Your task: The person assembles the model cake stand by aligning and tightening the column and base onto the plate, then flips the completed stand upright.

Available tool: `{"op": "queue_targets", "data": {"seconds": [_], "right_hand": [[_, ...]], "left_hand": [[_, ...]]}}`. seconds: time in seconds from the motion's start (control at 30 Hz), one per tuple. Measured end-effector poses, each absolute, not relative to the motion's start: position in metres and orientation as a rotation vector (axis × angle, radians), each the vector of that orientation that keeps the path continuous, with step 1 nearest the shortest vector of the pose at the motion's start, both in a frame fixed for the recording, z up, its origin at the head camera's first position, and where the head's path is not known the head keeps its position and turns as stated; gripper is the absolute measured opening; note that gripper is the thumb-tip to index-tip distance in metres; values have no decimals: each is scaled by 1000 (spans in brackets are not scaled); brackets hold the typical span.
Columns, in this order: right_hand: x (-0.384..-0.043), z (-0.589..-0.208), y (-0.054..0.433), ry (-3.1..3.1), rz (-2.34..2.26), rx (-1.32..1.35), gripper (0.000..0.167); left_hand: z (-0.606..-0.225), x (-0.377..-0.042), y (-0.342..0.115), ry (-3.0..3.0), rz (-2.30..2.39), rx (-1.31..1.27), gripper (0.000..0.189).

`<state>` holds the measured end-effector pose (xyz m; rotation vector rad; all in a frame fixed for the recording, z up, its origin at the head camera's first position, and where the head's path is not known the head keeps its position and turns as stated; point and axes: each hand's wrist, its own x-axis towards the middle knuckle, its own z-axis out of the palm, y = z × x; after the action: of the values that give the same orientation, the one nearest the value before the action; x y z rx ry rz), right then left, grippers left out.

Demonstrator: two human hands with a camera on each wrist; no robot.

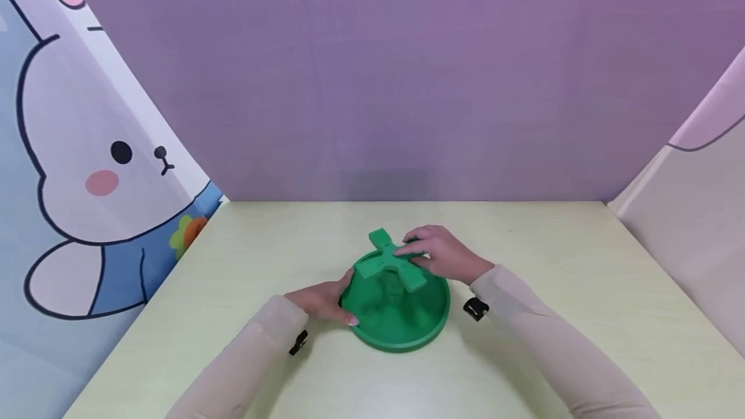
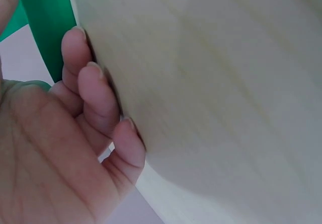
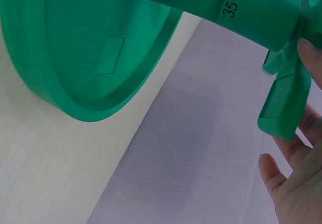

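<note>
A green plastic stand has a round, rimmed base (image 1: 401, 340) low on the table and a cross-shaped top (image 1: 388, 259) above it. Between the two, a post (image 3: 251, 15) marked "35" shows in the right wrist view. My left hand (image 1: 324, 300) holds the base at its left rim, thumb toward me. Its other fingertips curl at the rim close to the table in the left wrist view. With my right hand (image 1: 445, 254) I grip the cross-shaped top from the right, index finger lying over it. Part of one of its arms is hidden behind that hand.
The pale wood-look table (image 1: 244, 238) meets a purple cloth backdrop (image 1: 384, 83) at its far edge. A printed rabbit panel (image 1: 87, 128) stands along the left side, and a light panel (image 1: 698, 225) along the right.
</note>
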<state>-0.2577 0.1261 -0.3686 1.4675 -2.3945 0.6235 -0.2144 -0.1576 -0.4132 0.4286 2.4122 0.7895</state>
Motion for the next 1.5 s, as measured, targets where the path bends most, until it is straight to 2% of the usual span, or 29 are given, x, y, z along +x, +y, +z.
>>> {"op": "queue_targets", "data": {"seconds": [0.27,0.63,0.87,0.97,1.3,1.5], "right_hand": [[-250,-367,121,-2423,598,1391,27],[-224,-361,102,-2542,465,1134,26],[-222,-357,107,-2577,610,1079,21],[-224,-359,114,-2530,639,1089,20],[-235,-361,124,-2521,504,1184,32],[-238,-363,128,-2539,490,1253,31]], "left_hand": [[-416,-216,-158,2433,791,405,111],[-418,-218,-159,2410,818,421,110],[-413,-223,-156,2422,789,427,109],[-415,-224,-153,2412,756,406,109],[-419,-224,-153,2415,755,418,110],[-418,-223,-152,2408,761,412,110]]}}
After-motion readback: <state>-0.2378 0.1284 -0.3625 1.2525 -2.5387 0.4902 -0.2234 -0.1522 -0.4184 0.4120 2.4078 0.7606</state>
